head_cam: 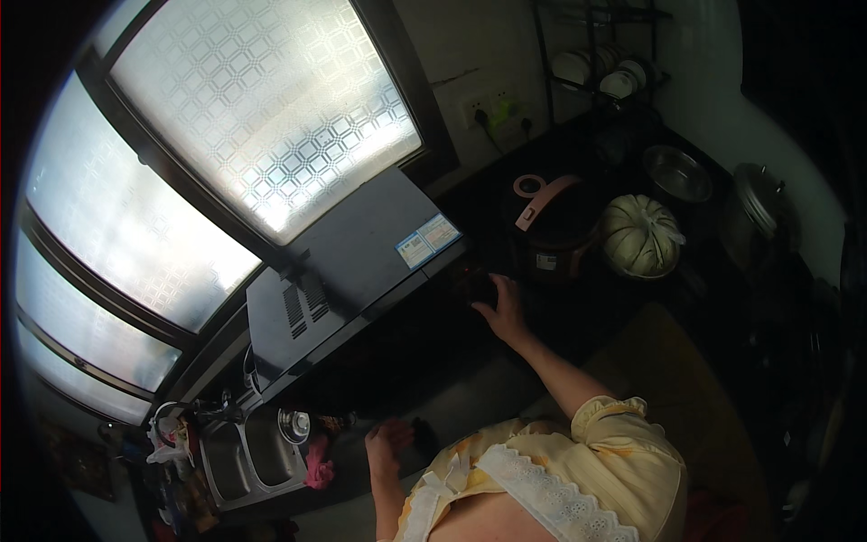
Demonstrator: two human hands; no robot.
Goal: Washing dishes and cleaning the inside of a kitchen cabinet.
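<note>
My right hand (pixel 501 308) reaches to the right end of the dark front of a microwave oven (pixel 352 251), with thumb and forefinger apart at a dark part where a small red light shows. Whether the fingers grip anything there is too dark to tell. Low over the dark counter, near its front edge, is my left hand (pixel 391 437), its fingers pointing right, with no object visible in it. A rice cooker (pixel 548 230) with a pink handle stands just beyond my right hand. Beside it sits a large pale green ribbed gourd (pixel 641 237).
At the lower left are a double steel sink (pixel 254 498), a metal bowl (pixel 294 425) and a pink cloth (pixel 318 464). A steel basin (pixel 677 173), a lidded pot (pixel 755 203) and a dish rack (pixel 589 78) stand at the upper right. Frosted windows line the left.
</note>
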